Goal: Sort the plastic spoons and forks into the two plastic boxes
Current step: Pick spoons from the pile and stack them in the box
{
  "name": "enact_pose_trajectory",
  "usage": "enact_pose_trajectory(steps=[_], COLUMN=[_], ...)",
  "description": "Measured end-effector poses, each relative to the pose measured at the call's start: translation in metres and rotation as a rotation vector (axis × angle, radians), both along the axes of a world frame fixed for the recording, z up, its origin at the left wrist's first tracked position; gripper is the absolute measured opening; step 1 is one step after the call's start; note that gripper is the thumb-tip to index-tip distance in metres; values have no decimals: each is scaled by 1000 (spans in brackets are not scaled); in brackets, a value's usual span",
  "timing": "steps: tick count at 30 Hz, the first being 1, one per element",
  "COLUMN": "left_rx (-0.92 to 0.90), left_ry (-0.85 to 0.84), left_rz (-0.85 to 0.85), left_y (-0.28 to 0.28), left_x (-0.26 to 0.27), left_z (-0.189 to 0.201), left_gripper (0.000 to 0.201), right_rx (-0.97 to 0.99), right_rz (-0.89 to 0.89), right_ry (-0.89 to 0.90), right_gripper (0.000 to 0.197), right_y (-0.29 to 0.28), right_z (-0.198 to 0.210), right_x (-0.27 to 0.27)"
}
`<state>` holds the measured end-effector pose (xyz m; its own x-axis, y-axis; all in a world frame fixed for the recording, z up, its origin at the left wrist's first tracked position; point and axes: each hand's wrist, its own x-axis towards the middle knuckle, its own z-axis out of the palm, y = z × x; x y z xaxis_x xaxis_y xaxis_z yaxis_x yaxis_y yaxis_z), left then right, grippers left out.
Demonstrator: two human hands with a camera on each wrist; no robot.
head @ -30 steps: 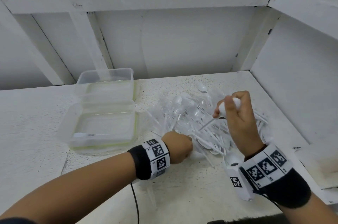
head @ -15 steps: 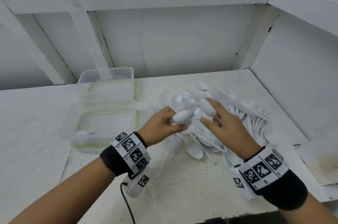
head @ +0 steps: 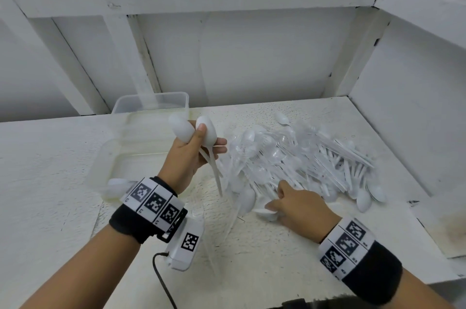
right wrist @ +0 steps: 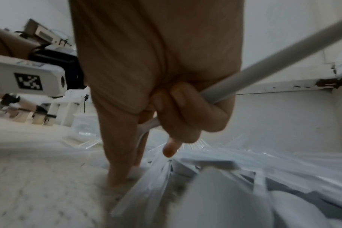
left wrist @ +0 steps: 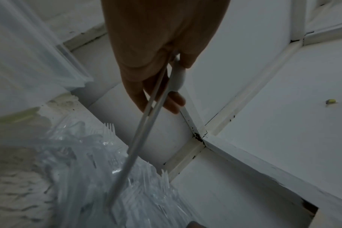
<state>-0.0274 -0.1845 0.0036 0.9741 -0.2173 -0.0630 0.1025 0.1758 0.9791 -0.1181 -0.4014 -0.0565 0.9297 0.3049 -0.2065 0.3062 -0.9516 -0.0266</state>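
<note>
My left hand (head: 201,148) is raised between the boxes and the pile and grips two white spoons (head: 206,132), bowls up, handles hanging down. The left wrist view shows both handles (left wrist: 146,123) running out of that hand (left wrist: 156,69). A heap of white and clear spoons and forks (head: 302,157) lies on the table's right half. My right hand (head: 285,197) is low at the heap's near edge; in the right wrist view its fingers (right wrist: 185,111) curl round a white utensil handle (right wrist: 263,69). I cannot tell if it is a spoon or a fork. Two clear boxes stand at the left, a far box (head: 151,104) and a near box (head: 100,167).
The white table (head: 252,271) sits in a corner, with the back wall and a side wall (head: 416,132) close to the heap on the right. A white piece (head: 116,184) lies in the near box. A cable (head: 161,278) hangs from my left wrist camera.
The left hand rose from the table to the right hand and now holds two spoons instead of one. The right hand gave up its spoon and dropped to the heap's near edge.
</note>
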Motion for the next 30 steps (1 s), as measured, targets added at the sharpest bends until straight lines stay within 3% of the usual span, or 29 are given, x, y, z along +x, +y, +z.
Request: enact_pose_trajectory(steps=[3, 5, 9, 12, 14, 17, 20, 24, 27, 30], left_rx=[35, 96, 265, 280, 349, 593, 924, 1122, 1174, 1206], left_ry=[11, 1, -51, -76, -79, -199, -358, -536, -633, -790], left_rz=[-3, -7, -25, -71, -116, -265, -462, -704, -859, -990], left_y=[-3, -4, -4, -8, -15, -29, -44, -69, -88, -107], left_x=[-3, -4, -2, -6, -11, -20, -23, -24, -28, -40], left_z=[-2, -3, -11, -14, -16, -23, -32, -42, -44, -43], left_gripper=[16, 15, 16, 28, 32, 35, 25, 21, 23, 25], right_rx=[-14, 109, 675, 1236, 1412, 1528, 1667, 1725, 1632, 1370], right_rz=[71, 99, 2, -307, -535, -692, -691, -661, -688, -708], right_ry=[50, -6, -65, -174, -270, -340, -250, -175, -180, -175], right_gripper=[16, 14, 30, 6, 14, 23, 21, 20, 17, 15], right_y=[3, 4, 1, 4, 0, -12, -19, -27, -39, -53], right_z=[2, 7, 24, 50, 55, 58, 60, 62, 57, 48], right_x=[-3, -5, -3, -3, 4, 14, 15, 7, 4, -1])
